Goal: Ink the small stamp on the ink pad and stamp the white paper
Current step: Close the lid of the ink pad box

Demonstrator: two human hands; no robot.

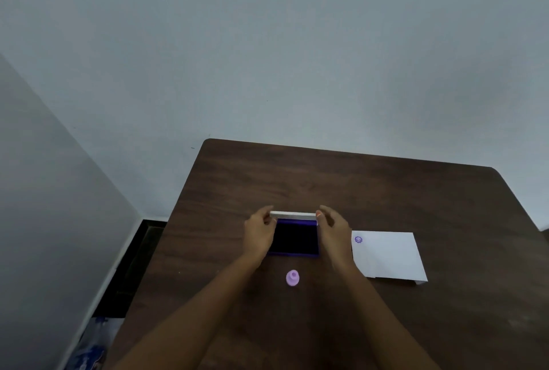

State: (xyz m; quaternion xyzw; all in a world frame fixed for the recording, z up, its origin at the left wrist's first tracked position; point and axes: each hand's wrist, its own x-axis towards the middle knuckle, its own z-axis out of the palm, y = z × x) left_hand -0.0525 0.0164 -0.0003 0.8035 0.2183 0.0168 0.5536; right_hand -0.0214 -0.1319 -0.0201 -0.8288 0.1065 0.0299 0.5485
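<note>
Both hands were at the ink pad [295, 237], w/ its white lid [293, 215] standing up on edge along the far side. Left hand [259, 234] pinched the lid's left end, right hand [332, 231] pinched its right end; fingers curled narrow around the lid corners, palms flanking the pad. The dark inked surface lay exposed betw. them. Couldn't tell whether the lid was swinging open or shut.

The small stamp [292, 278], pale purple, stood alone on the counter [225, 179] just near-side of the pad, handle up, touching neither hand. The white paper [389, 255] lay to the right of the pad, close to the right wrist but apart from it, and already bore one purple stamp mark [358, 239] in its far-left corner.

Judgement: step in hand looked like lid handling, not inking. Given the print already on the sheet, either the pad was being closed after a finished stamping, or opened for another go; can't settle which from this alone.

If opening: next move would need the lid laid fully back so it won't flop, one hand freed to take the stamp by its knob, press it flat on the ink, then carry it right to a blank area of the paper and press straight down. If closing: just fold the lid down evenly w/ both ends together.
</note>
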